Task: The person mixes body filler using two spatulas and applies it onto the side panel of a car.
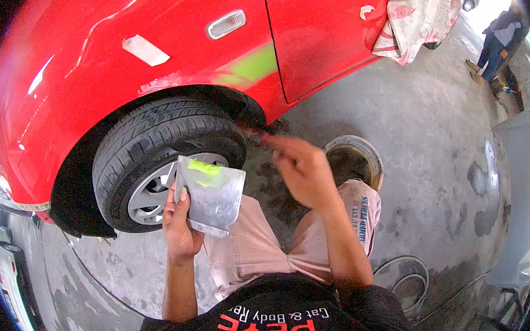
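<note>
My left hand (180,224) holds a flat metal filler palette (215,199) with a raised edge. A smear of bright yellow-green filler (205,167) lies near its upper edge. To the right, my right hand (302,169) is blurred, its fingers bent around the end of a thin, dark reddish tool (251,131) that points left at the wheel arch; its kind is unclear. Above is the red car fender (164,19), with a green filler patch (253,65) beside the door seam. A piece of masking tape (146,50) sticks to the fender.
The front tyre (168,133) is close by on the left. A round bucket (358,150) stands past my right knee. A hose (409,272) coils on the floor. At right is a grey body panel (523,188) on a stand. A person (500,39) stands at the upper right.
</note>
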A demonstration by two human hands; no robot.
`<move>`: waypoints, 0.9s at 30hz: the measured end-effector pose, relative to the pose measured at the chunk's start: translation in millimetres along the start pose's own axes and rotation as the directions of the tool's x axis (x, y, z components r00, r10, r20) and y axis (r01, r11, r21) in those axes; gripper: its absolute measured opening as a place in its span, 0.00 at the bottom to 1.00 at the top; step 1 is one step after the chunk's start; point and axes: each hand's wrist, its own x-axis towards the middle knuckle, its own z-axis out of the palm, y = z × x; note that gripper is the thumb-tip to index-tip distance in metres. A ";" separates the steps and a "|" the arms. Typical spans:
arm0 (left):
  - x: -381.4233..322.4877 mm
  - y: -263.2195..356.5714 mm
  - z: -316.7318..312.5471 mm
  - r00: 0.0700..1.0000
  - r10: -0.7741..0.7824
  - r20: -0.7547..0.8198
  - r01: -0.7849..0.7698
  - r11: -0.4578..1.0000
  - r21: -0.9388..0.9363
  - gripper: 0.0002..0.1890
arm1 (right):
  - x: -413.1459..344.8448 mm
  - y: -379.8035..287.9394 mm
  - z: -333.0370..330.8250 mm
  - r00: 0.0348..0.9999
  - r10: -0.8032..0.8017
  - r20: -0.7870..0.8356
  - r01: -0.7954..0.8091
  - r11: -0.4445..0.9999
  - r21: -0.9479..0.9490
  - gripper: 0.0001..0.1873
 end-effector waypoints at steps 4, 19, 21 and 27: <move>-0.8 -4.3 -14.5 0.999 0.018 0.033 -0.020 0.998 0.063 0.20 | 42.6 -27.1 -11.9 0.911 0.071 -0.406 -0.104 0.993 -0.061 0.17; -15.4 -18.5 -35.0 0.998 -0.068 0.010 0.067 0.994 0.086 0.16 | 127.8 -39.5 -25.7 0.889 -0.029 -0.458 -0.169 0.907 -0.385 0.15; -14.7 -19.2 -37.2 0.998 -0.061 0.013 0.060 0.994 0.087 0.16 | 130.9 -42.3 -27.0 0.891 -0.018 -0.455 -0.177 0.908 -0.381 0.15; -14.2 -20.8 -38.6 0.998 -0.060 -0.017 0.061 0.993 0.100 0.18 | 134.2 -32.0 -24.7 0.909 -0.005 -0.417 -0.201 0.871 -0.448 0.14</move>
